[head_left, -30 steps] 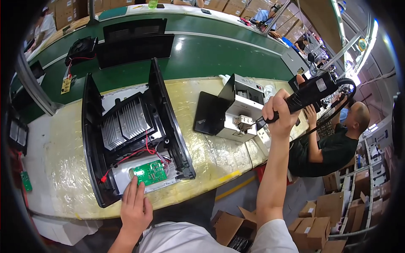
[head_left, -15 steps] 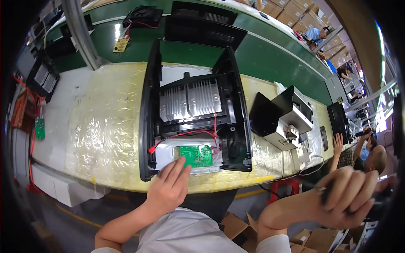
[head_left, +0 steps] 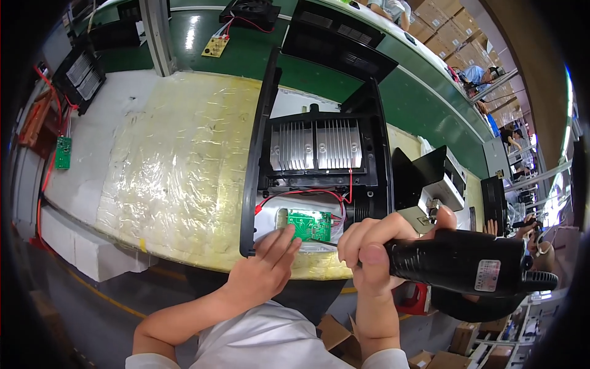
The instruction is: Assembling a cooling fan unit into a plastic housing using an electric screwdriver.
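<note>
A black electric screwdriver (head_left: 458, 261) lies sideways in my right hand (head_left: 376, 246), its thin bit pointing left to the lower edge of a green circuit board (head_left: 310, 225). Whether the bit touches a screw is too small to tell. The fingers of my left hand (head_left: 264, 261) are stretched out, their tips at the board's lower left edge. The board rests in the near end of a black plastic housing (head_left: 257, 154) with two tall side walls. Farther back inside it sits a finned silver heat sink (head_left: 316, 146). Red wires (head_left: 301, 192) run from there to the board.
White and black metal boxes (head_left: 439, 178) stand right of the housing. At the far left are a dark panel (head_left: 83, 77) and another green board (head_left: 63, 154) on red wires. Behind runs a green conveyor (head_left: 246, 58) with black parts. Other people work at the right.
My right hand has come in from the right, bringing the screwdriver's bit down to the board. The view has shifted, so the bench appears farther right. My left hand stays at the board.
</note>
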A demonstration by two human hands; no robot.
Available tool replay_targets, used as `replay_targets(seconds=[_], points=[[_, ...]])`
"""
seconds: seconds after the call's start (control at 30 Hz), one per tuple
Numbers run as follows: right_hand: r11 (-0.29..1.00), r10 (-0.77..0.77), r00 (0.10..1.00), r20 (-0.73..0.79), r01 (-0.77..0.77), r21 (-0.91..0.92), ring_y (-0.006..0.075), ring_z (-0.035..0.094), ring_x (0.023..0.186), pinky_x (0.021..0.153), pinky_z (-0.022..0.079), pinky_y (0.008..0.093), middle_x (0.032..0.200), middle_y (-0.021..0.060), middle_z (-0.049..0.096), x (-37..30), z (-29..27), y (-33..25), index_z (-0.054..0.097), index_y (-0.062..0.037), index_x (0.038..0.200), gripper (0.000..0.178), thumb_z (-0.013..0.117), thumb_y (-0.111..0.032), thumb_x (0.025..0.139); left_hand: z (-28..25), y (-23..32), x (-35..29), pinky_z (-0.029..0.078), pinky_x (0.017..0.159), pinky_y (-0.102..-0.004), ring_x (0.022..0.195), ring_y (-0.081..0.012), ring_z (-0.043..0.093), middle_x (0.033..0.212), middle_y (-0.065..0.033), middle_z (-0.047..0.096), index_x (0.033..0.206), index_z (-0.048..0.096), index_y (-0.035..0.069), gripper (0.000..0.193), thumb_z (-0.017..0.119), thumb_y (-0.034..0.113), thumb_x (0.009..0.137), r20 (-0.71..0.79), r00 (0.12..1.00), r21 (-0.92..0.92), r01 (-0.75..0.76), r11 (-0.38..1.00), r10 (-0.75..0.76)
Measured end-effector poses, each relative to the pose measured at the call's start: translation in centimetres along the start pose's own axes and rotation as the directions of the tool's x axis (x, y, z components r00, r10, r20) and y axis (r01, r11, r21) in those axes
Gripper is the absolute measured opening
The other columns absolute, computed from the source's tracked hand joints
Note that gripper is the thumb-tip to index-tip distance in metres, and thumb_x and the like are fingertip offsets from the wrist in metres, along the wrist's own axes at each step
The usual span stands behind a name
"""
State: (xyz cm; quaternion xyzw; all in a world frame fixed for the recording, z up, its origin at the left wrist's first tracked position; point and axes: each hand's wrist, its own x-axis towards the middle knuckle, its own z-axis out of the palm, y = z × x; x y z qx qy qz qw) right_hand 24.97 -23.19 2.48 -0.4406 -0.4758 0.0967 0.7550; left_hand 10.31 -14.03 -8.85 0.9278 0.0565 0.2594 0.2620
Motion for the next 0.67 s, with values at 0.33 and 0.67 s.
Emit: replay_targets(seconds=[0.33, 0.67], points=[[1.000, 0.021, 0.999, 0.040, -0.022, 0.012, 0.0164, 0.057, 0.059, 0.057, 0.049, 0.0303, 0.074, 0.0094, 0.057, 0.2, 0.2, 0.1, 0.022, -0.0153, 0.132, 0.067, 0.061, 0.013, 0.086, -0.5, -0.3, -0.2, 0.048, 0.100, -0.0409, 0.122, -0.0336, 0.054, 0.142, -0.0197, 0.051, 0.127, 0.060, 0.000, 0.051, 0.066, 0.002, 0.076, -0.007, 1.000, 0.016, -0.001, 1.000, 0.001], [0.977, -0.018, 0.989, 0.146, 0.048, -0.208, 0.0159, 0.052, 0.047, 0.044, 0.047, 0.0321, 0.070, 0.0065, 0.051, 0.4, 0.3, 2.1, 0.012, -0.0181, 0.149, 0.079, 0.069, -0.015, 0.095, -0.9, -0.9, -0.5, 0.047, 0.099, -0.0355, 0.127, -0.0285, 0.052, 0.145, -0.0175, 0.049, 0.129, 0.060, 0.000, 0.053, 0.069, 0.010, 0.077, 0.026, 1.000, 0.088, -0.010, 0.996, 0.008]])
